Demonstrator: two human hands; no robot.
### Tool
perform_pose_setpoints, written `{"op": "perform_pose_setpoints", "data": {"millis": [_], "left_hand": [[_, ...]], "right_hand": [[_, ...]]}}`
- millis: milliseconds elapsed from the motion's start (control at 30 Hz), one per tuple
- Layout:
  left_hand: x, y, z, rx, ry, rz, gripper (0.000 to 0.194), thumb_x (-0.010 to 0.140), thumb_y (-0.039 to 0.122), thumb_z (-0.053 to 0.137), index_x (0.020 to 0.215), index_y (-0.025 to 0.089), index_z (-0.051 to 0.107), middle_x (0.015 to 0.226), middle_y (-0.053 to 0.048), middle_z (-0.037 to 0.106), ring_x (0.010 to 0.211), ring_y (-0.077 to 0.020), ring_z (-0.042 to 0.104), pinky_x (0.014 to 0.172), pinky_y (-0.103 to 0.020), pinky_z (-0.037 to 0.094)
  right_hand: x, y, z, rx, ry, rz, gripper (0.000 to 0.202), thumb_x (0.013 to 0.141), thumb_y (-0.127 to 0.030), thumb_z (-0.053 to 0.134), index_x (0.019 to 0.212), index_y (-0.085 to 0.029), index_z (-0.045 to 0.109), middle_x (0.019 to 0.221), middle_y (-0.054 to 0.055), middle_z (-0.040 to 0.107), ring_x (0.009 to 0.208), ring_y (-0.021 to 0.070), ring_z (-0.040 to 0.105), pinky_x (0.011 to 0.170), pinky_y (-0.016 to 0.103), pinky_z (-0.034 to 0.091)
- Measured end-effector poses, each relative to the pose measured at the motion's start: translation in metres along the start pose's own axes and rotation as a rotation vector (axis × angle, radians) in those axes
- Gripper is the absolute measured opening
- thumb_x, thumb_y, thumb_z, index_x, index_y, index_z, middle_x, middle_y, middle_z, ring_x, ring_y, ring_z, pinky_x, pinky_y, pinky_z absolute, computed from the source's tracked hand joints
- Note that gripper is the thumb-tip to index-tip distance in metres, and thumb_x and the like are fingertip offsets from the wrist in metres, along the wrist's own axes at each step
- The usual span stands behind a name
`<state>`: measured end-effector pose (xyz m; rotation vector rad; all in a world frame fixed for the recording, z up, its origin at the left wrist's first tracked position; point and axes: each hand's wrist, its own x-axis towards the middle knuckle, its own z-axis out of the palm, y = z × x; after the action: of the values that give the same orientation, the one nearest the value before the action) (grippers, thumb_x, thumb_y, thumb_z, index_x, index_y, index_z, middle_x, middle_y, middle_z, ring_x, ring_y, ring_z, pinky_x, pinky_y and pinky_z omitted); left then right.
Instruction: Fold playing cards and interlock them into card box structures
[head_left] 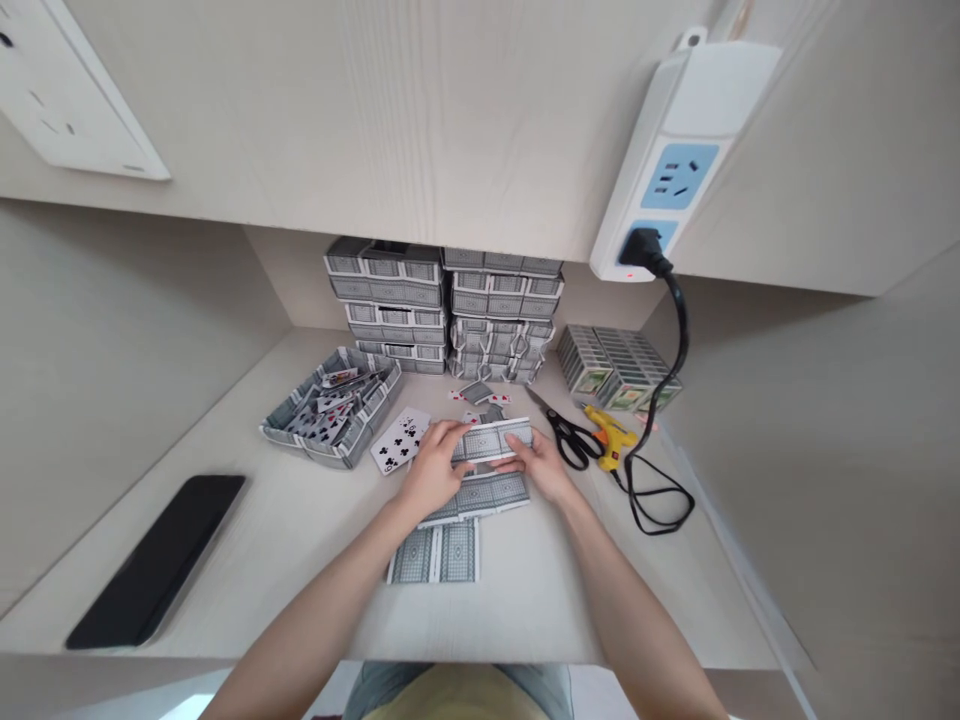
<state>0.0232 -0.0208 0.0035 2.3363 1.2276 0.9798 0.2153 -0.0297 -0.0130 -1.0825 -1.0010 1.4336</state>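
My left hand (439, 462) and my right hand (538, 462) hold a strip of joined playing cards (487, 440) between them, backs facing me. The left fingers curl around its left end, while the right thumb presses on its right part. Just below the strip, another folded card strip (491, 493) lies on the table. Nearer me are flat face-down cards (435, 553) side by side. Left of my left hand, face-up club cards (401, 440) lie on the table. Small cut card pieces (476, 393) are scattered behind the strip.
Stacked card boxes (397, 290) stand at the back. A card-made tray (349, 452) of loose cards is left. Black scissors (574, 440), a yellow glue gun (611, 440) and card packs (619, 365) are right. A phone (161, 560) lies front left. A corded power strip (686, 130) hangs above.
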Motion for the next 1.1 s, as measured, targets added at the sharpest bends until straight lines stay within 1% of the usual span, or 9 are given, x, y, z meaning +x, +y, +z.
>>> {"op": "perform_pose_setpoints", "data": {"millis": [167, 333, 467, 567, 633, 667, 767, 967, 1100], "left_hand": [[0.000, -0.002, 0.001, -0.012, -0.016, -0.006, 0.050, 0.068, 0.013, 0.061, 0.115, 0.022, 0.046, 0.109, -0.006, 0.049, 0.105, -0.0218, 0.044, 0.094, -0.040, 0.036], [0.002, -0.005, 0.000, 0.002, 0.001, -0.002, 0.052, 0.066, 0.013, 0.064, 0.114, 0.021, 0.047, 0.109, -0.006, 0.050, 0.105, -0.0213, 0.045, 0.094, -0.039, 0.037], [0.004, -0.003, -0.004, 0.041, 0.018, 0.017, 0.054, 0.066, 0.014, 0.064, 0.116, 0.024, 0.047, 0.113, -0.005, 0.051, 0.107, -0.0223, 0.045, 0.094, -0.041, 0.037], [0.006, -0.002, -0.007, 0.072, 0.031, 0.036, 0.052, 0.068, 0.015, 0.063, 0.116, 0.024, 0.047, 0.117, -0.005, 0.051, 0.114, -0.0237, 0.040, 0.097, -0.043, 0.033], [0.006, -0.001, -0.008, 0.075, 0.044, 0.052, 0.051, 0.068, 0.015, 0.062, 0.116, 0.024, 0.047, 0.117, -0.005, 0.051, 0.118, -0.0240, 0.035, 0.099, -0.044, 0.030], [0.005, -0.001, -0.008, 0.070, 0.046, 0.056, 0.050, 0.069, 0.015, 0.062, 0.116, 0.023, 0.047, 0.117, -0.005, 0.050, 0.118, -0.0238, 0.034, 0.100, -0.043, 0.029], [0.004, 0.000, -0.005, 0.034, 0.022, 0.054, 0.051, 0.069, 0.015, 0.061, 0.117, 0.022, 0.046, 0.115, -0.005, 0.049, 0.113, -0.0225, 0.038, 0.098, -0.041, 0.032], [0.001, 0.002, 0.001, 0.012, -0.033, 0.032, 0.052, 0.069, 0.014, 0.059, 0.118, 0.023, 0.043, 0.115, -0.006, 0.046, 0.109, -0.0232, 0.039, 0.095, -0.042, 0.035], [0.002, 0.002, 0.001, 0.021, -0.021, 0.018, 0.052, 0.069, 0.014, 0.059, 0.118, 0.023, 0.044, 0.113, -0.006, 0.047, 0.108, -0.0232, 0.040, 0.094, -0.041, 0.036]], "right_hand": [[0.000, 0.000, 0.001, -0.016, -0.020, 0.008, 0.034, 0.067, -0.043, 0.064, 0.087, -0.020, 0.050, 0.074, 0.001, 0.067, 0.056, 0.0191, 0.066, 0.052, 0.032, 0.055], [0.004, 0.002, -0.001, -0.004, -0.041, 0.022, 0.033, 0.066, -0.043, 0.065, 0.084, -0.019, 0.049, 0.063, -0.001, 0.065, 0.048, 0.0165, 0.063, 0.046, 0.028, 0.053], [0.007, 0.000, -0.005, -0.006, 0.000, -0.040, 0.026, 0.067, -0.040, 0.065, 0.073, -0.016, 0.054, 0.050, -0.003, 0.057, 0.036, 0.0106, 0.053, 0.030, 0.019, 0.041], [0.008, -0.003, -0.007, -0.026, 0.048, -0.093, 0.024, 0.069, -0.038, 0.064, 0.066, -0.015, 0.056, 0.046, -0.004, 0.052, 0.031, 0.0071, 0.045, 0.025, 0.016, 0.032], [0.008, -0.006, -0.007, -0.005, 0.065, -0.109, 0.025, 0.067, -0.037, 0.065, 0.080, -0.017, 0.058, 0.052, -0.004, 0.055, 0.031, 0.0073, 0.046, 0.025, 0.017, 0.033], [0.007, -0.007, -0.007, 0.016, 0.066, -0.113, 0.031, 0.067, -0.037, 0.065, 0.091, -0.019, 0.056, 0.056, -0.005, 0.056, 0.032, 0.0082, 0.048, 0.025, 0.018, 0.035], [0.004, -0.009, -0.005, 0.063, 0.036, -0.095, 0.046, 0.068, -0.039, 0.063, 0.109, -0.025, 0.046, 0.058, -0.005, 0.058, 0.035, 0.0123, 0.054, 0.028, 0.021, 0.041], [0.001, -0.004, -0.004, 0.090, -0.103, -0.024, 0.033, 0.073, -0.044, 0.057, 0.095, -0.025, 0.041, 0.051, -0.008, 0.055, 0.038, 0.0148, 0.058, 0.035, 0.026, 0.049], [0.003, -0.001, -0.003, 0.054, -0.126, -0.039, 0.040, 0.069, -0.034, 0.064, 0.097, -0.026, 0.037, 0.063, -0.007, 0.059, 0.043, 0.0140, 0.061, 0.042, 0.028, 0.053]]}}
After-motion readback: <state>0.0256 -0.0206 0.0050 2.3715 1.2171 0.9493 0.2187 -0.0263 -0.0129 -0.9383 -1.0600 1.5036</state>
